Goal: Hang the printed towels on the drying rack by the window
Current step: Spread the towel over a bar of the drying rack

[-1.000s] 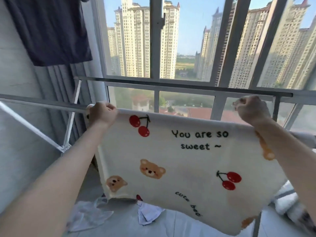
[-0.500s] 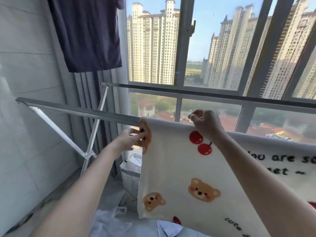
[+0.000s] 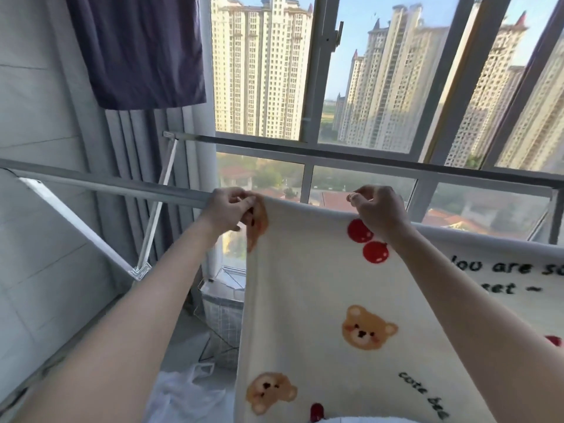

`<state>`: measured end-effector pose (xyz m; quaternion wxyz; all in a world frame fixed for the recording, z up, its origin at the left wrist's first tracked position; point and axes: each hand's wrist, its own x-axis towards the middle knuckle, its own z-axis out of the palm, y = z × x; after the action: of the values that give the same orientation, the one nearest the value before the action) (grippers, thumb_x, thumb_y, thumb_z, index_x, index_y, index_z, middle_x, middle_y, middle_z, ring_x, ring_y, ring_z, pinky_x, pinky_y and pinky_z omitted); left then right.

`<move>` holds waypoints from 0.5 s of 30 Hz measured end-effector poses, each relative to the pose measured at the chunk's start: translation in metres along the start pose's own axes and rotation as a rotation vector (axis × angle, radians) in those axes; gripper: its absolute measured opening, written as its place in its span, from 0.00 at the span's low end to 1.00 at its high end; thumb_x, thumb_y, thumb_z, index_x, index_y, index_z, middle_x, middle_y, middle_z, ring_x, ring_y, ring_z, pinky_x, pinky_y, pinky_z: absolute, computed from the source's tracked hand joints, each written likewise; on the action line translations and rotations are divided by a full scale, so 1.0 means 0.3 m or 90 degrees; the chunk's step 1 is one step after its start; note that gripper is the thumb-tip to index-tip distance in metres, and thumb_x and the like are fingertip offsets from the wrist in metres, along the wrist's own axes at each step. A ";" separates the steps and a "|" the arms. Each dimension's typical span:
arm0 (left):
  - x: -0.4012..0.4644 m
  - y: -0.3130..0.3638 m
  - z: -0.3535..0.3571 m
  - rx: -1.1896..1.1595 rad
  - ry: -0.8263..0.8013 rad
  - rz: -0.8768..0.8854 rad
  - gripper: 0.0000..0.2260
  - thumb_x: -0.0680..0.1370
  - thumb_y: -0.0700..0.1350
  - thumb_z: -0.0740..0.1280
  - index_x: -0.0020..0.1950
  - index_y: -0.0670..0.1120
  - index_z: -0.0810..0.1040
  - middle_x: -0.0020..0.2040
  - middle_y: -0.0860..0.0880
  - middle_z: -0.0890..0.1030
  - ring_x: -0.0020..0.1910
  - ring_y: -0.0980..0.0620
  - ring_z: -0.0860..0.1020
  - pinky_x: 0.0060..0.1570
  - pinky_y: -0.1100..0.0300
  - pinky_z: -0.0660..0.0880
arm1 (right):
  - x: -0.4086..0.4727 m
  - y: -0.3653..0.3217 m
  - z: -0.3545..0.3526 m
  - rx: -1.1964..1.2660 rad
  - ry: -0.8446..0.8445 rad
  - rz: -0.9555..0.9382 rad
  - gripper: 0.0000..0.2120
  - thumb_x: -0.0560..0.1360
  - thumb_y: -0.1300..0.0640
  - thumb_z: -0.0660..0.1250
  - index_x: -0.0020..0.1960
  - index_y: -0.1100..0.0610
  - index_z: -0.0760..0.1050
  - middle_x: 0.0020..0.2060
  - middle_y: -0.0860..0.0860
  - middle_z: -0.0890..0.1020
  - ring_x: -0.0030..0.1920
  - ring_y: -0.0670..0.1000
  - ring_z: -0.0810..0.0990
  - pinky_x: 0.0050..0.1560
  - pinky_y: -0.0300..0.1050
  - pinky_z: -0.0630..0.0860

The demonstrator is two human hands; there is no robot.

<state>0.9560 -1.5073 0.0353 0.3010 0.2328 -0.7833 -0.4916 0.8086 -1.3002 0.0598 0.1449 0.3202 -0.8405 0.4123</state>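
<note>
A cream printed towel with bears, red cherries and black lettering hangs over the near grey rail of the drying rack. It drapes down towards me and runs off the right edge. My left hand pinches the towel's top left corner at the rail. My right hand grips the top edge a short way to the right, above the cherries. The part of the rail under the towel is hidden.
A second rack rail runs along the window further back. A dark purple garment hangs above left. White diagonal braces support the rack. A mesh basket and a plastic bag lie on the floor below.
My right hand has come from the towel's right end to near its left corner. My view has swung left, so the towel's right part is out of frame. Both hands rose slightly on the rail.
</note>
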 end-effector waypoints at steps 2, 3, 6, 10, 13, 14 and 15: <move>0.046 -0.022 -0.055 0.034 0.138 -0.015 0.09 0.75 0.42 0.64 0.51 0.39 0.80 0.47 0.37 0.82 0.40 0.41 0.79 0.34 0.60 0.74 | 0.012 0.019 -0.020 0.003 0.025 0.016 0.11 0.76 0.57 0.61 0.50 0.60 0.81 0.46 0.57 0.84 0.42 0.52 0.77 0.38 0.37 0.69; 0.065 -0.036 -0.080 0.083 0.204 -0.037 0.09 0.75 0.41 0.64 0.51 0.39 0.79 0.50 0.35 0.81 0.45 0.38 0.79 0.40 0.57 0.75 | 0.016 0.032 -0.032 0.006 0.036 0.023 0.11 0.76 0.58 0.61 0.50 0.60 0.80 0.47 0.56 0.84 0.44 0.52 0.78 0.40 0.38 0.70; 0.079 -0.040 -0.118 0.268 0.343 -0.138 0.10 0.72 0.41 0.64 0.53 0.42 0.76 0.60 0.36 0.75 0.59 0.36 0.73 0.55 0.50 0.72 | 0.015 0.082 -0.080 0.006 0.084 0.037 0.11 0.75 0.59 0.61 0.52 0.60 0.79 0.48 0.57 0.83 0.45 0.51 0.77 0.45 0.39 0.68; 0.071 0.079 0.014 0.325 0.292 -0.031 0.14 0.71 0.39 0.63 0.57 0.44 0.75 0.63 0.36 0.70 0.64 0.36 0.67 0.62 0.48 0.66 | 0.001 0.180 -0.190 -0.014 0.176 0.080 0.11 0.76 0.58 0.60 0.53 0.61 0.78 0.47 0.57 0.83 0.43 0.50 0.75 0.45 0.38 0.65; 0.026 0.210 0.202 0.253 0.145 0.077 0.12 0.73 0.40 0.62 0.54 0.43 0.78 0.58 0.40 0.79 0.59 0.41 0.74 0.59 0.55 0.69 | -0.015 0.271 -0.311 -0.031 0.280 0.144 0.14 0.76 0.55 0.58 0.52 0.62 0.78 0.46 0.60 0.83 0.43 0.54 0.77 0.42 0.39 0.65; 0.005 0.250 0.272 0.233 0.092 0.109 0.11 0.73 0.40 0.63 0.53 0.43 0.79 0.56 0.41 0.80 0.57 0.43 0.76 0.55 0.58 0.70 | -0.025 0.310 -0.364 -0.031 0.335 0.173 0.15 0.76 0.55 0.57 0.51 0.62 0.78 0.46 0.61 0.83 0.43 0.55 0.77 0.42 0.41 0.65; -0.017 0.289 0.339 0.223 0.040 0.136 0.10 0.74 0.40 0.63 0.53 0.42 0.79 0.55 0.42 0.81 0.55 0.45 0.77 0.52 0.60 0.70 | -0.037 0.349 -0.419 -0.030 0.397 0.206 0.16 0.76 0.54 0.56 0.50 0.62 0.78 0.47 0.62 0.83 0.45 0.57 0.78 0.42 0.43 0.66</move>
<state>0.8824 -1.4046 0.0789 0.3306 0.2124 -0.8671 -0.3060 0.7456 -1.1491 0.0690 0.3348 0.0380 -0.8049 0.4885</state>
